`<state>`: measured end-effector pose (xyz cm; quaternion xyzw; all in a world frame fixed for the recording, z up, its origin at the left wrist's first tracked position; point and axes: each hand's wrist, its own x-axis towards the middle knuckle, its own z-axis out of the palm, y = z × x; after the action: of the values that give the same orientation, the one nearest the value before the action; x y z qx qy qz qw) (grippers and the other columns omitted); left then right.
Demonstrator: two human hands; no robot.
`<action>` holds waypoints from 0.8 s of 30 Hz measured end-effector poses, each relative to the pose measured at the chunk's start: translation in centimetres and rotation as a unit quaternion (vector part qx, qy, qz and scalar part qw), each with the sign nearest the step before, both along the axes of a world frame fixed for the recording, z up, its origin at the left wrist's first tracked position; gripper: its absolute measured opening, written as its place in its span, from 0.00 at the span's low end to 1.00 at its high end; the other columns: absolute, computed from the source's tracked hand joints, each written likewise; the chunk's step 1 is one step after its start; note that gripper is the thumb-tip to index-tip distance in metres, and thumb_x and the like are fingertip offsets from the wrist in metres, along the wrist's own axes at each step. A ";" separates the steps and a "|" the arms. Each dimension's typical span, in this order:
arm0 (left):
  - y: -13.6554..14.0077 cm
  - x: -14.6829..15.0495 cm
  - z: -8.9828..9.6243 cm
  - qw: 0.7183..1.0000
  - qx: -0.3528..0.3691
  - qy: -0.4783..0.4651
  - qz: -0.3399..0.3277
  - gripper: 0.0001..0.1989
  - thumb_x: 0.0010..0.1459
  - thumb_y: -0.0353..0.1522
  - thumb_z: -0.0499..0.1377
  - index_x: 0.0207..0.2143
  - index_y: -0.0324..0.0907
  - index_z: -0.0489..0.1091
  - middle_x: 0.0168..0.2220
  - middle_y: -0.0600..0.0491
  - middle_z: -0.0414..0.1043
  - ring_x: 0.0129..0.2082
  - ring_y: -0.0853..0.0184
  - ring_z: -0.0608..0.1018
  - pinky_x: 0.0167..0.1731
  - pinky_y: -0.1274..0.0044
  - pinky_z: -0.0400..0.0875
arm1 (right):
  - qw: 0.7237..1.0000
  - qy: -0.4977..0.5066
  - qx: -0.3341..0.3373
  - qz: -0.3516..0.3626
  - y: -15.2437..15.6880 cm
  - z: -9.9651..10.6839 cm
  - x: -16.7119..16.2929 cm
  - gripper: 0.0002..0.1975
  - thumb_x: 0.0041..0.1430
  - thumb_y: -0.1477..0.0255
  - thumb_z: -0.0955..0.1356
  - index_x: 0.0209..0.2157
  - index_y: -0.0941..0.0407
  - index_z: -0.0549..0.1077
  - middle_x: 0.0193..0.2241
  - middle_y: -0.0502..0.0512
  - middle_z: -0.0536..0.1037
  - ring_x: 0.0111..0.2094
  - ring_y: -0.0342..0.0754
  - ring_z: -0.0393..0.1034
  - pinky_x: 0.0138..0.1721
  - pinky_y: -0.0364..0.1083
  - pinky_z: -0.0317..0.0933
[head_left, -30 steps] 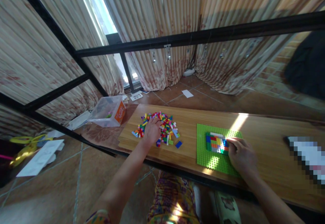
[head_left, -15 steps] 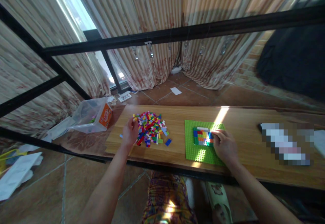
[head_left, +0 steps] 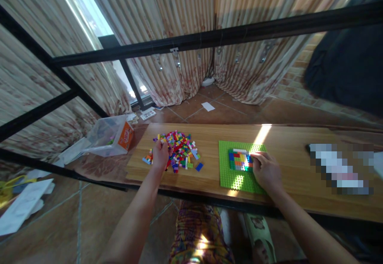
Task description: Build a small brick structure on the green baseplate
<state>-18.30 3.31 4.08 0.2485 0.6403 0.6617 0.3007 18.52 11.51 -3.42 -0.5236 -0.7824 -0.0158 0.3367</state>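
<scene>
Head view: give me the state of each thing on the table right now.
Left hand: resting on the brick pile.
Brick pile: loose, scattered.
Right hand: on the baseplate, touching the block.
Green baseplate: flat, partly filled.
Brick block: attached to baseplate.
Plastic box: tipped over.

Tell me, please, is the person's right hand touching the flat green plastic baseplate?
Touching: the head view shows the right hand lying on the green baseplate, covering its right edge with no gap.

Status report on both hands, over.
Left hand resting on brick pile, grip unclear. Right hand on green baseplate, fingers against the brick patch. Nothing in the way.
</scene>
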 end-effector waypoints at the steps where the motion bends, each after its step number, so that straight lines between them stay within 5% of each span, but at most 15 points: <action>1: 0.1 0.1 0.0 1.000 -0.001 -0.016 0.002 0.06 0.53 0.30 0.56 0.25 0.41 0.61 0.20 0.60 0.66 0.14 0.78 0.64 0.14 0.85 0.56 | 1.000 -0.003 0.003 0.001 0.0 -0.1 0.1 0.11 0.58 0.73 0.62 0.34 0.57 0.76 0.39 0.57 0.76 0.39 0.52 0.69 0.43 0.51 0.64; 11: -0.3 -0.4 0.7 0.978 -0.029 -0.204 -0.024 0.11 0.59 0.36 0.53 0.36 0.38 0.68 0.24 0.53 0.72 0.15 0.77 0.67 0.15 0.85 0.58 | 1.000 -0.009 0.024 0.006 0.2 -0.2 0.3 0.12 0.59 0.71 0.61 0.34 0.56 0.76 0.38 0.58 0.77 0.38 0.52 0.70 0.42 0.51 0.65; 16: 0.0 -0.5 0.0 0.994 -0.085 -0.043 -0.043 0.11 0.60 0.35 0.51 0.41 0.40 0.68 0.29 0.52 0.73 0.19 0.74 0.72 0.17 0.83 0.61 | 1.000 -0.012 0.026 0.011 0.2 -0.5 0.4 0.12 0.59 0.71 0.61 0.34 0.56 0.76 0.38 0.58 0.77 0.37 0.52 0.70 0.42 0.51 0.64; 24: 0.9 0.2 -0.5 0.980 -0.140 0.132 -0.039 0.11 0.59 0.32 0.53 0.44 0.41 0.70 0.38 0.51 0.75 0.24 0.69 0.76 0.25 0.79 0.67 | 0.999 -0.019 0.036 0.012 0.5 -1.0 0.9 0.13 0.58 0.70 0.61 0.33 0.57 0.76 0.38 0.59 0.77 0.36 0.52 0.70 0.39 0.50 0.64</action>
<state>-18.07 4.18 3.54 0.3140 0.7507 0.5142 0.2709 19.38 11.97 -4.38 -0.5014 -0.7936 -0.0501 0.3410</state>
